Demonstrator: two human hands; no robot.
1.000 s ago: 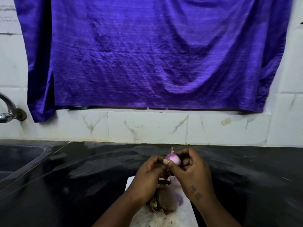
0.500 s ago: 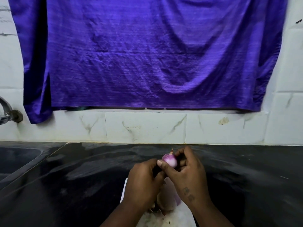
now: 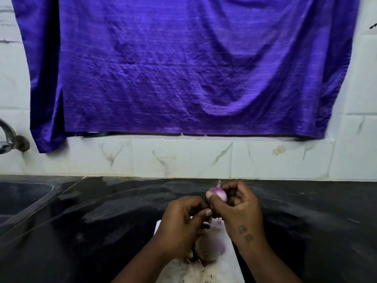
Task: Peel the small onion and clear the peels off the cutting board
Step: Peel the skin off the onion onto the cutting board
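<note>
My right hand [image 3: 238, 209] holds a small purple-pink onion [image 3: 219, 194] between thumb and fingers, above the far end of the white cutting board [image 3: 228, 264]. The onion's dry tip points up. My left hand [image 3: 183, 223] is just left of and below the onion, its fingertips pinched on a dark strip of peel [image 3: 212, 215] that hangs from the onion's underside. Loose peels [image 3: 204, 256] lie in a pile on the board beneath my hands, partly hidden by my left wrist.
The board rests on a dark stone counter [image 3: 102, 221]. A sink basin [image 3: 22, 199] and a metal tap [image 3: 10, 139] are at the far left. Behind stands a white tiled wall [image 3: 183, 158] with a purple cloth [image 3: 173, 68] hanging on it.
My left hand has dropped lower and away from the onion, drawing the peel down. The right hand keeps the onion at about the same spot.
</note>
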